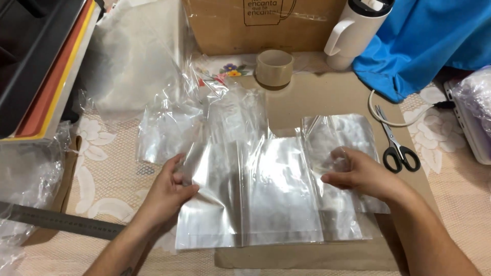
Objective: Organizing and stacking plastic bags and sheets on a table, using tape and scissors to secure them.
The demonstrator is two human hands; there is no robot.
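- The left hand (166,191) pinches the left edge of a clear plastic sheet (255,194), thumb on top and fingers curled under; the grip is closed on the film.
- The right hand (358,176) rests on the right part of the same spread of film, fingers bent and pressing down on a clear plastic bag (337,148); whether it grips the bag or only presses it, I cannot tell.
- The sheet lies flat on a brown cardboard mat (312,102) in the middle of the counter (460,189), between the two hands; more crumpled clear film (169,128) is heaped just behind it to the left.
- Black-handled scissors (396,145) lie on the mat to the right of the right hand, near a white cord (378,115).
- A roll of tape (274,66) stands at the far edge of the mat; behind it a cardboard box (225,30), a white lidded jug (355,33) and blue cloth (434,41).
- A metal ruler (61,221) lies at the left, near the left forearm.
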